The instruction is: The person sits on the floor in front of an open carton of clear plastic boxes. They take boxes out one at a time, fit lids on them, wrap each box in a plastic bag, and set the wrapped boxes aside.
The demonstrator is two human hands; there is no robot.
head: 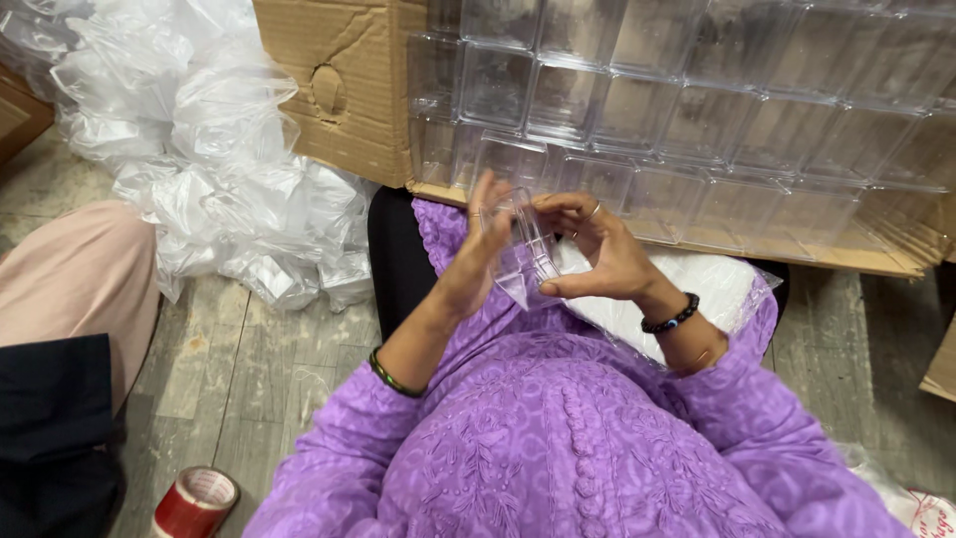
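Both hands, left [476,261] and right [600,251], hold one clear plastic box [525,249].

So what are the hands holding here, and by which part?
Both hands hold one clear plastic box: the left hand against its left side, the right hand gripping its right edge, thumb near the bottom corner.

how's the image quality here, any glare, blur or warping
Head view: soft, even light with faint shadows; the small clear box held between the left hand and right hand is sharp enough, though its transparency makes the edges hard to trace; pale glare on the stacked clear boxes and the crumpled plastic bags; wide-angle lens bends the cardboard carton at the frame edges.
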